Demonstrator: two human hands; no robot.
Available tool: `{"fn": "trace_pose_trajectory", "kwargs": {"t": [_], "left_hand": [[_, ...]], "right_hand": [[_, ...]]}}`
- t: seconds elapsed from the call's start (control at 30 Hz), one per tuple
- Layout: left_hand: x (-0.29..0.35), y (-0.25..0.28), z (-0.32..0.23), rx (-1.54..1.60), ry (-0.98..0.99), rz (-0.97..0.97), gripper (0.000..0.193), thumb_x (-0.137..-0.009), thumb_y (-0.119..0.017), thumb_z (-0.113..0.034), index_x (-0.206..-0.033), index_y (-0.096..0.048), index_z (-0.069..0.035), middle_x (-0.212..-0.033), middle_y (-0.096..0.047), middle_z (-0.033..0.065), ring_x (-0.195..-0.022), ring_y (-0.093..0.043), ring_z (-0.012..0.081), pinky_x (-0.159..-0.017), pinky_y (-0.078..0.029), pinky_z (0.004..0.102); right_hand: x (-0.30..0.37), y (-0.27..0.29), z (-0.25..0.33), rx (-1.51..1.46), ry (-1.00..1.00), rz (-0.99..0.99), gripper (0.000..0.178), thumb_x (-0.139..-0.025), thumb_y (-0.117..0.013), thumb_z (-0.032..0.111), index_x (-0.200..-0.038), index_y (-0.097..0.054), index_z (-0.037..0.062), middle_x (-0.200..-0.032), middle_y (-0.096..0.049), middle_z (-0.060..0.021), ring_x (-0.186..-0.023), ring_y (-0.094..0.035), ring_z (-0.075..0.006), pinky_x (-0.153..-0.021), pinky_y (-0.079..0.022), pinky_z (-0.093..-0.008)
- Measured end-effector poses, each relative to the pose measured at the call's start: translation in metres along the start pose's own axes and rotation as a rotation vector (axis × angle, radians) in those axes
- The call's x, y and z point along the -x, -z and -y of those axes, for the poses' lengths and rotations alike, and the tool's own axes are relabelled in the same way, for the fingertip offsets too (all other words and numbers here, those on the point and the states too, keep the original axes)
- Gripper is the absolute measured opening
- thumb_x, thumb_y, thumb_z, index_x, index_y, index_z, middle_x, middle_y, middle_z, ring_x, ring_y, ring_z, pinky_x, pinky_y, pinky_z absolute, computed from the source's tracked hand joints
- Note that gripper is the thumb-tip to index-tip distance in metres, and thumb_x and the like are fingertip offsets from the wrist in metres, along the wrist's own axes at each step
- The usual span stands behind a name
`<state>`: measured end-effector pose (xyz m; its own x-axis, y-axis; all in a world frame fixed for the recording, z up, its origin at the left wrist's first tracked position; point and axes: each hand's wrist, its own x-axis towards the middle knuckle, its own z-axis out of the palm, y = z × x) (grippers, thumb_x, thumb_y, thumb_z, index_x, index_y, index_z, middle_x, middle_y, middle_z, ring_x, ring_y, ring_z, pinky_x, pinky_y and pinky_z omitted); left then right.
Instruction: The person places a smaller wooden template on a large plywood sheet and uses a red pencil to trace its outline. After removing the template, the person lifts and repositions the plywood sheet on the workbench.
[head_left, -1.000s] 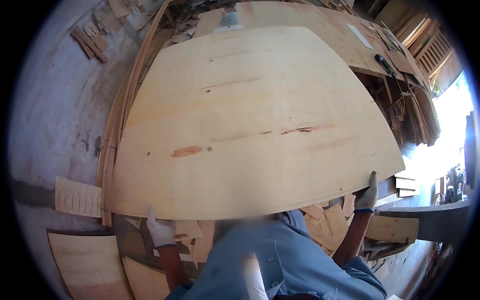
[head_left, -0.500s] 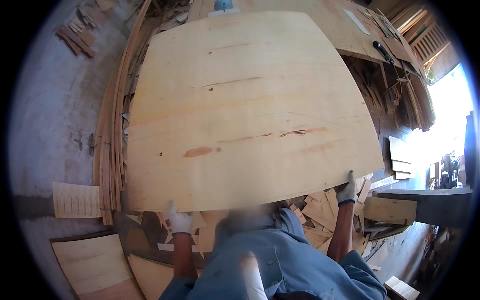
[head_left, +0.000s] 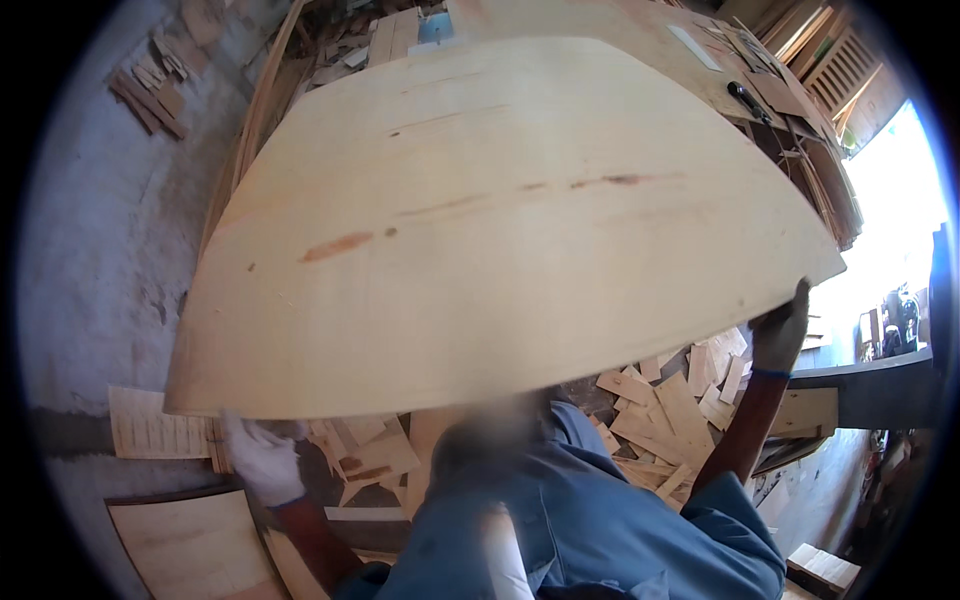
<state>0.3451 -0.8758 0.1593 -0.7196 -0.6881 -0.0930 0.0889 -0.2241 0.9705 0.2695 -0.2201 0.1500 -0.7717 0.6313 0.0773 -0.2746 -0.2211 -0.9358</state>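
1. Head view, and what a span: a broad plywood sheet (head_left: 520,230) filled the middle, carried between two hands, its far end overlapping a worktop (head_left: 640,30); whether it rested there, you couldn't tell
2. The left hand (head_left: 264,462), white-gloved and partly curled, had the near edge close to the left corner, its underside grip hidden
3. Over to the right hand (head_left: 780,332), gloved too: closed about the edge near the right corner, thumb up, fingers out of sight beneath
4. Tight on the left, that corner overlapping a pale panel (head_left: 150,425) near the blotchy grey wall (head_left: 90,230)
5. Only a narrow gap between near edge and blue shirt (head_left: 640,520), jagged wood offcuts (head_left: 660,415) strewn below
6. And the face: pale, smooth-looking, dark knots, reddish-brown grain streaks, outline narrowing toward the far end
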Motion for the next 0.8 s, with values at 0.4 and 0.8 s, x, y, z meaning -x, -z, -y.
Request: {"fn": "trace_pose_trajectory", "kwargs": {"t": [0.4,0.8], "left_hand": [[-0.056,-0.049,-0.103,0.125,-0.172,0.110,0.046,-0.099,-0.058,-0.039,-0.130,-0.050,-0.005,-0.115,-0.059,0.0149,-0.095,-0.061,0.0280,-0.065,-0.047,0.0347],[-0.053,-0.045,-0.119,0.015,-0.190,0.364,0.053,-0.101,-0.049,-0.049,-0.129,-0.051,-0.004,-0.110,-0.064,0.0150,-0.089,-0.064,0.0237,-0.058,-0.043,0.0314]], "right_hand": [[-0.050,-0.061,0.084,-0.060,0.134,0.148,0.029,-0.100,-0.058,0.043,-0.097,-0.057,0.0145,-0.073,-0.056,0.0026,-0.061,-0.054,-0.0083,-0.049,-0.041,-0.0222],[-0.075,-0.046,0.085,-0.112,0.122,0.154,0.032,-0.100,-0.057,0.042,-0.103,-0.061,0.0110,-0.073,-0.055,0.0021,-0.058,-0.051,-0.0080,-0.050,-0.038,-0.0232]]}}
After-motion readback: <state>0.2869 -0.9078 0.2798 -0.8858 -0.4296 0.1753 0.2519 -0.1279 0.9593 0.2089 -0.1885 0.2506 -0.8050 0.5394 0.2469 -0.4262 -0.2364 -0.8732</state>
